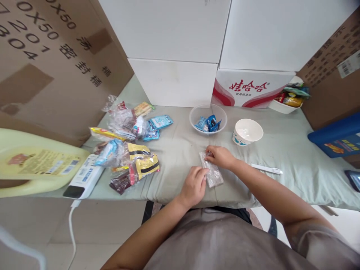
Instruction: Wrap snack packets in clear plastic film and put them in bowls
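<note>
A flat, clear crinkled plastic packet (215, 177) lies on the cloth close to the front edge; what it contains, if anything, I cannot make out. My right hand (221, 156) pinches its far end between thumb and fingers. At the packet's left edge, my left hand (194, 185) has its fingers curled and closed on the plastic. Beyond the hands stands a clear plastic bowl (194, 125) with several small blue packets (212, 123) inside. A white paper bowl (244, 138) with a blue-green pattern is behind my right hand.
Several wrapped snacks (143, 165) are heaped on the left. Near them are a white power bank (87, 176) with a cable and a large yellow bottle (42, 161). A white plastic stick (267, 168) lies right of my forearm. White boxes (173, 82) line the back.
</note>
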Demonstrator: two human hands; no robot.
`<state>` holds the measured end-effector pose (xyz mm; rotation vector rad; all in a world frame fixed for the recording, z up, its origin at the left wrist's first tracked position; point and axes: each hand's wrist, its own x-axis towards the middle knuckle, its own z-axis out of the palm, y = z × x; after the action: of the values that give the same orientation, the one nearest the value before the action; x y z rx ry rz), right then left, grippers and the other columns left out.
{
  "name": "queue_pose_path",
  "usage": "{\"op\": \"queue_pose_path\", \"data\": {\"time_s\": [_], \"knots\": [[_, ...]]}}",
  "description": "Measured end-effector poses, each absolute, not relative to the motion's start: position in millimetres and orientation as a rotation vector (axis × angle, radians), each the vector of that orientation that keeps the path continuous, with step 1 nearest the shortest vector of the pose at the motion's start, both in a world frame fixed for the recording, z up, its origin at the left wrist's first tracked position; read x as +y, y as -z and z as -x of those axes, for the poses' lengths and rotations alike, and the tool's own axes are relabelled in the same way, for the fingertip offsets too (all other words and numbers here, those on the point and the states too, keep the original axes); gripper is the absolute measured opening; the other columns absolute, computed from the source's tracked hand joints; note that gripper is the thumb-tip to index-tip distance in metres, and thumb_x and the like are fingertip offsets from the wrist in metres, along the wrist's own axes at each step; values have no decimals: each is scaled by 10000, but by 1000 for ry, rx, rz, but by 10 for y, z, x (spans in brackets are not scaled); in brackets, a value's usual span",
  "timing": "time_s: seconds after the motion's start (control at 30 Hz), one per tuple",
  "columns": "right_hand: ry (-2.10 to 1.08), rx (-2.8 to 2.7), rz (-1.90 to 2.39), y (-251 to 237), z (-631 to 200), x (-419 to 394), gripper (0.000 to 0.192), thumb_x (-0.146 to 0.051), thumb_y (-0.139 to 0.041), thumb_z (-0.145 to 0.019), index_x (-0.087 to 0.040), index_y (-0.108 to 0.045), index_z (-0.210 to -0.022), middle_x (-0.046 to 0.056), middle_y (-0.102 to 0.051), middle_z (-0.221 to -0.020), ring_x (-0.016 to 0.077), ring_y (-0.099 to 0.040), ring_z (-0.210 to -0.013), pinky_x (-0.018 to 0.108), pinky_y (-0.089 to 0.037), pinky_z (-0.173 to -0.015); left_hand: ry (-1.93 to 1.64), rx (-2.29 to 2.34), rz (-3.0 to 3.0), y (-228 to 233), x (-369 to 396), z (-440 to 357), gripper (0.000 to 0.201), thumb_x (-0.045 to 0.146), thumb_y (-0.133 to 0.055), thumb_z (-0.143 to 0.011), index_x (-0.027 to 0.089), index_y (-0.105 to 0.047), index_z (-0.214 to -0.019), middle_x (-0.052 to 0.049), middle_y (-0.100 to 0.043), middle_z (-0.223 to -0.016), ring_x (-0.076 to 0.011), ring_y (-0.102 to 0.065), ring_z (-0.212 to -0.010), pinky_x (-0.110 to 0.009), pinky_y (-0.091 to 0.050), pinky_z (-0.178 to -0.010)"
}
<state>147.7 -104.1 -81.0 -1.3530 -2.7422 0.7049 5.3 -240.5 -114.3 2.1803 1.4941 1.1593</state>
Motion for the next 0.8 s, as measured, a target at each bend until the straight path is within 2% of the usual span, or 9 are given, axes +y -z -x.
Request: {"op": "queue_pose_path", "data": {"time_s": [0.17,0.27,0.37,0.43,0.5,0.57,0.7,0.8], "knots": [[-652,-2779,1360,805,-1521,-1062,234,-281,-611,-871,-216,-605,-1096,25,-693,-949,177,-635,-853,248,-396,-680,-1022,1536,-2260,1056,-2006,14,155,140,-462,-914,166,-613,-931,-82,-627,-938,-218,-544,-917,-373,-495,-844],[-539,-2775,1434,710,-1650,-1054,242,-248,-612,-863,-191,-612,-1099,70,-669,-998,206,-623,-888,279,-414,-728,-862,1548,-2339,1122,-1839,19,134,153,-504,-903,167,-634,-874,-80,-642,-976,-230,-532,-934,-390,-488,-855],[-105,-2652,1491,619,-1829,-1157,205,-216,-570,-886,-136,-629,-1066,149,-640,-1031,279,-584,-981,378,-420,-823,-800,1551,-2369,1194,-1820,17,154,162,-503,-916,172,-654,-945,-72,-650,-1029,-231,-520,-982,-394,-474,-893],[33,-2660,1214,636,-1927,-1340,236,-264,-552,-912,-141,-632,-1096,157,-632,-1093,300,-546,-1075,436,-409,-908,-780,1557,-2387,1215,-1845,17,193,168,-503,-922,186,-655,-1039,-66,-649,-1104,-234,-509,-1025,-399,-464,-913],[-54,-2748,812,736,-2000,-1603,321,-348,-550,-923,-157,-612,-1172,141,-618,-1188,296,-508,-1163,464,-393,-985,-730,1560,-2426,1216,-1868,15,257,168,-505,-920,209,-638,-1136,-56,-633,-1192,-241,-496,-1059,-412,-451,-929],[-163,-2799,618,886,-2065,-1885,385,-380,-548,-922,-150,-588,-1228,137,-608,-1236,288,-494,-1202,465,-404,-1011,-670,1555,-2469,1204,-1881,10,313,154,-504,-913,229,-621,-1193,-48,-616,-1244,-246,-490,-1070,-421,-444,-929],[-273,-2713,761,1096,-2215,-2236,389,-286,-509,-941,-141,-538,-1301,145,-602,-1257,260,-518,-1186,432,-466,-963,-604,1525,-2507,1169,-1893,-4,346,142,-513,-894,239,-623,-1207,-53,-612,-1250,-241,-497,-1067,-416,-447,-903],[-252,-2624,855,1109,-2300,-2236,331,-259,-513,-943,-148,-568,-1250,145,-620,-1214,256,-542,-1140,432,-477,-934,-596,1469,-2524,1153,-1900,-4,334,152,-509,-897,230,-631,-1198,-55,-618,-1239,-243,-495,-1075,-411,-445,-905]]}}
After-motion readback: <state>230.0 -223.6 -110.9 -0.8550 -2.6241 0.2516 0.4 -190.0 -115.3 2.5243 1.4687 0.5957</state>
